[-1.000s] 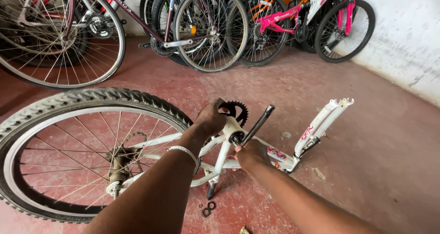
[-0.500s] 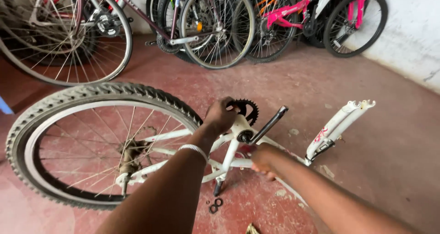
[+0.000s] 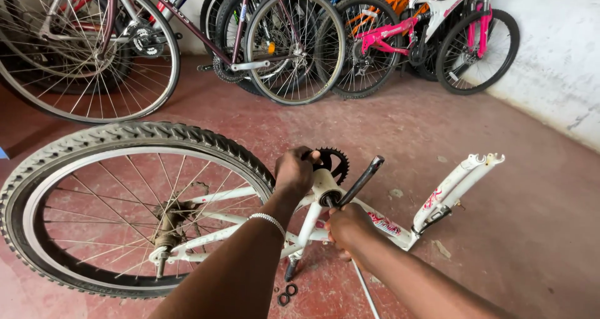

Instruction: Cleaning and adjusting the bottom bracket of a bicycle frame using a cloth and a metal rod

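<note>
Chainring [image 3: 332, 163] just beside left hand [image 3: 294, 171] grip.

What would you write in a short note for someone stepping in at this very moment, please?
Left hand: closed over the black chainring at the bottom bracket.
Right hand: gripping the white frame just below the dark crank arm, which sticks up and to the right.
The frame lies on the red floor, rear wheel mounted, no front wheel; the fork is bare.
Small rings lie loose on the floor under the frame.
Crank and chainring are on the frame; the rings are unfitted.
Other bicycles lean against the wall.
</note>
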